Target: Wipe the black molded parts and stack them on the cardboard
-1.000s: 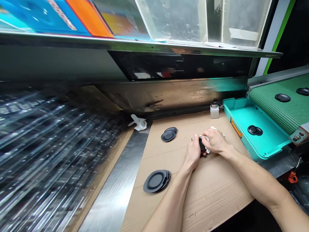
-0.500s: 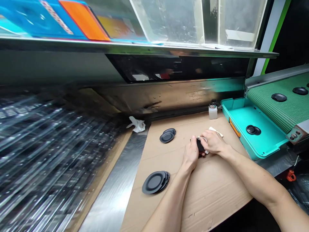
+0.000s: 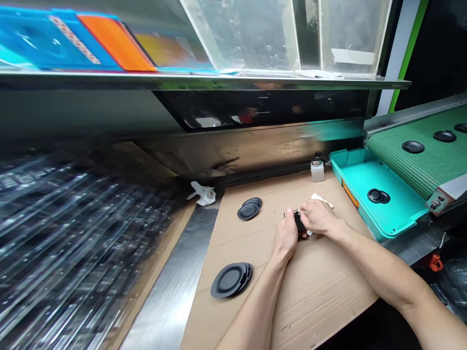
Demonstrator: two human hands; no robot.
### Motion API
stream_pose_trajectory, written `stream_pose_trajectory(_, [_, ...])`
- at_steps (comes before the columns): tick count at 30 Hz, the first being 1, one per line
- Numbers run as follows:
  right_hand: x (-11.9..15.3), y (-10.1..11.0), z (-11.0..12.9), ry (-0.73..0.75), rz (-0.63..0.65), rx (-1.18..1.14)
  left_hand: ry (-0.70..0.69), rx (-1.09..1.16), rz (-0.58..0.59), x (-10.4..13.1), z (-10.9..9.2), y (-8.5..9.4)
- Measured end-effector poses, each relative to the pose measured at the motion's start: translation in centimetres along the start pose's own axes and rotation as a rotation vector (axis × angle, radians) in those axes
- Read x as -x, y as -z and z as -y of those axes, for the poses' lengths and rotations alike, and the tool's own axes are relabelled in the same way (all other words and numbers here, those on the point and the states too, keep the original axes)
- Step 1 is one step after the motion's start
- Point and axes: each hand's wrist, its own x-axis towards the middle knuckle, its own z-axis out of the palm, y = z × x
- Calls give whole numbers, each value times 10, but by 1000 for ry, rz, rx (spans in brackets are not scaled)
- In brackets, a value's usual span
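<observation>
My left hand [image 3: 286,236] grips a black plastic part [image 3: 299,222], mostly covered by the fingers, just above the cardboard sheet [image 3: 321,282]. Pressed against that part is my right hand [image 3: 319,217], its fingers closed on a white cloth [image 3: 310,232] whose edges peek out. Left of the hands lie overlapping black discs [image 3: 249,210]. Nearer to me, beside my left forearm, sits a stack of larger black round discs [image 3: 228,281]. A folded white cloth [image 3: 322,199] lies behind my right hand.
A teal tray [image 3: 392,226] holding black round parts [image 3: 378,196] stands at right, below a green conveyor belt [image 3: 394,158] carrying several more. A small dispenser bottle [image 3: 317,171] stands at the back. Crumpled white tissue [image 3: 204,193] and stacked clear plastic trays [image 3: 73,253] are leftward. A metal shelf [image 3: 255,83] overhangs.
The view has shifted slightly, so most of the scene sits a little further left and lower. Both hands stay together on the black part, with only a small movement of the fingers.
</observation>
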Motion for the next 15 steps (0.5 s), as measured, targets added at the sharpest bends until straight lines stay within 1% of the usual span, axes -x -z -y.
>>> stream_pose_trajectory(2, [1,1,-1,-33,25,11,44,74,-20,-1,-1,-1])
stream_pose_trajectory(5, [2,3,-5,-87,38,-14,160,360,-58,-6,-5,3])
stream_pose_trajectory(7, [1,5,-8,-112,-36,-67,239,546,-29,-10,-10,9])
stream_pose_trajectory(10, [-1,3,-9,-85,-221,-200,323,657,23,-12,-16,17])
stream_pose_trajectory(12, [-1,0,-4,-33,-291,-288,311,666,22,-12,-14,17])
stream_pose_trajectory(15, [0,-8,8,59,-300,-328,212,585,-81,-12,-2,9])
